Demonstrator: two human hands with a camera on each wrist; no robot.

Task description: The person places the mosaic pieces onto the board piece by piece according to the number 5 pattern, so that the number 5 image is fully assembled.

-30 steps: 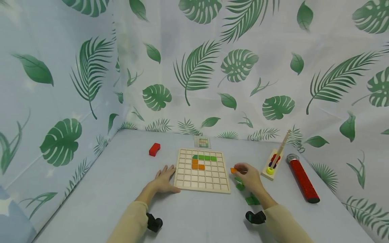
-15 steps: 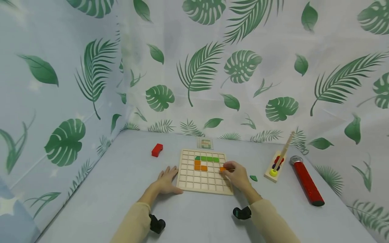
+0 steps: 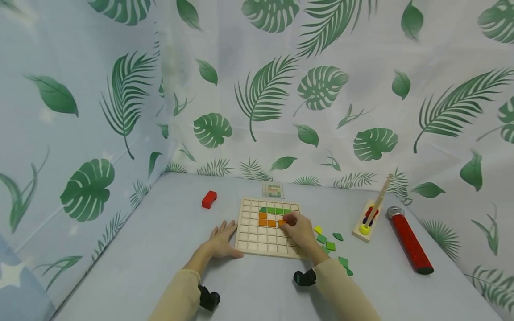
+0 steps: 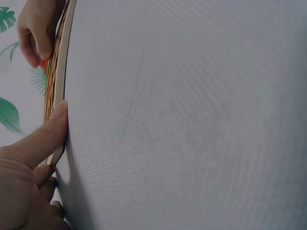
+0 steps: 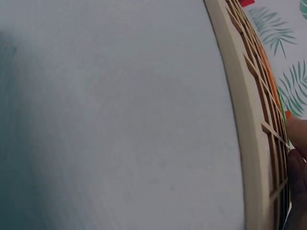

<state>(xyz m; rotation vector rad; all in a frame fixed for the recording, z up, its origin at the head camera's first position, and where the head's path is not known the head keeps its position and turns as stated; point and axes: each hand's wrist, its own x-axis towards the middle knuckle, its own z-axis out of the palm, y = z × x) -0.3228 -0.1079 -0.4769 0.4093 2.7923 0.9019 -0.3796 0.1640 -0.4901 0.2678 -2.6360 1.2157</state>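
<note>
In the head view a wooden grid board point(image 3: 256, 245) lies on the table, with green tiles point(image 3: 271, 210) in a row and orange tiles point(image 3: 263, 219) below their left end. My right hand point(image 3: 299, 230) pinches an orange square tile point(image 3: 281, 222) over the grid, just right of the placed orange ones. My left hand point(image 3: 221, 242) rests at the board's near left corner with fingers extended. Its thumb point(image 4: 50, 136) presses the board's near edge in the left wrist view. In the right wrist view only fingertips point(image 5: 298, 134) and a sliver of orange show beside the grid.
Loose green tiles point(image 3: 331, 246) and a yellow tile point(image 3: 318, 229) lie right of the board. A small pattern card point(image 3: 273, 190) lies behind it. A red block point(image 3: 209, 199) is at left; a wooden bead stand point(image 3: 362, 232) and a red microphone point(image 3: 410, 243) are at right.
My right hand has carried the orange tile leftward from beside the board to over the grid, exposing loose tiles at right. My left hand has stayed at the board's corner.
</note>
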